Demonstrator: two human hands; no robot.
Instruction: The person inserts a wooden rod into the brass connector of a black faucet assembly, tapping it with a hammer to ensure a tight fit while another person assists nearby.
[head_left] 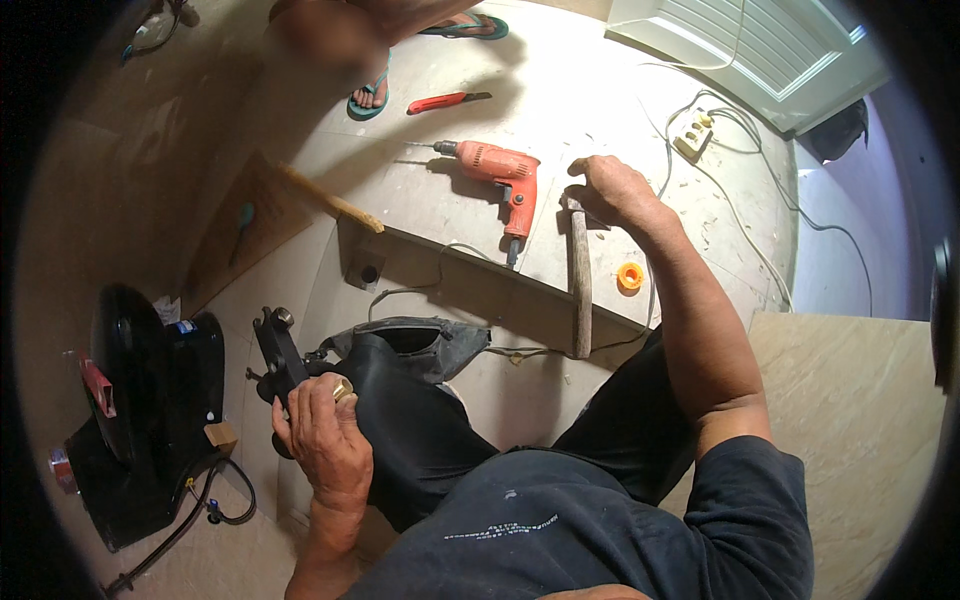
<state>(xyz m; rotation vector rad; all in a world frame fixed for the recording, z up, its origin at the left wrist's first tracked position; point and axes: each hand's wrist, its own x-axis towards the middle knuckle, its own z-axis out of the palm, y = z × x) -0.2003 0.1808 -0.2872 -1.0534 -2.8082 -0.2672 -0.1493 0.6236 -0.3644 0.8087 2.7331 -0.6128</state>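
Observation:
My left hand (328, 440) is closed around a black mixer tap (282, 350) with metallic connectors, held beside my left knee. One brass-coloured connector shows by my thumb. My right hand (617, 190) reaches over the pale step, its fingers curled about the head of a hammer (582, 275). The hammer's worn wooden handle points back toward me, past the step's edge; much of its head is hidden under my hand. Left of it lies a red power drill (500, 170) with a bit fitted. An orange tape roll (630, 277) sits to the right of the handle.
A red utility knife (448, 102) lies near another person's sandalled foot (370, 98). Cables run to a power strip (694, 135) by the white door (750, 40). A black pouch (415, 345) rests by my left knee; a glossy black fixture (150, 400) stands at left.

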